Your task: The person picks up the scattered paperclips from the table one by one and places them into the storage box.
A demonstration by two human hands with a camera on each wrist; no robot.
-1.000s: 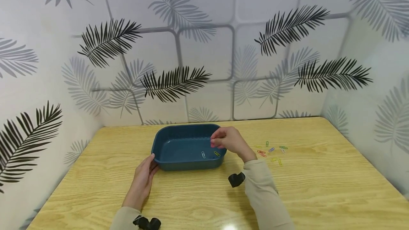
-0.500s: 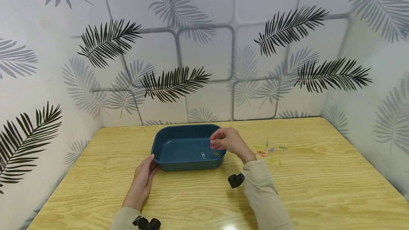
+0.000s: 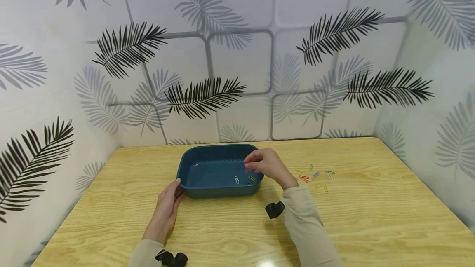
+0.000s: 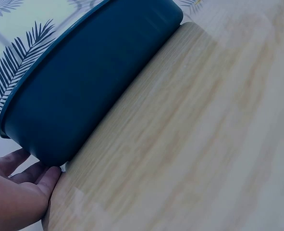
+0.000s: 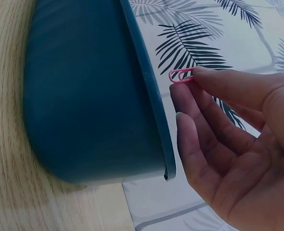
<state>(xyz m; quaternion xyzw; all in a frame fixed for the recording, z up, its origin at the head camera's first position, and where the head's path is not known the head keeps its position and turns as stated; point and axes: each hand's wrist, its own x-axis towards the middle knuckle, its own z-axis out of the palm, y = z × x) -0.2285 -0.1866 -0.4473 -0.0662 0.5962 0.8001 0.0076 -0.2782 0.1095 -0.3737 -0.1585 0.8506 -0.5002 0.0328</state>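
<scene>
In the head view, a dark blue plastic basin (image 3: 219, 192) sits on the wooden table. My left hand (image 3: 168, 205) holds its near left corner, thumb at the rim and fingers against the outer wall; the left wrist view shows these fingers (image 4: 48, 180) low on the basin's side. Over the basin's right end, my right hand (image 3: 270, 165) pinches a pink paper clip (image 5: 180, 75) between thumb and fingertips. Inside the basin lie a white paper clip (image 3: 236, 180) and a yellow paper clip (image 3: 252, 179).
Right of the basin, several loose paper clips are scattered on the table, among them red (image 3: 304, 179), green (image 3: 311, 167), purple (image 3: 316, 174) and yellow (image 3: 326, 188) ones. A leaf-patterned wall (image 3: 245, 114) stands behind the table's back edge.
The pink paper clip has turned slightly in my right fingertips and hangs more upright. Both hands and the basin have otherwise stayed nearly in place.
</scene>
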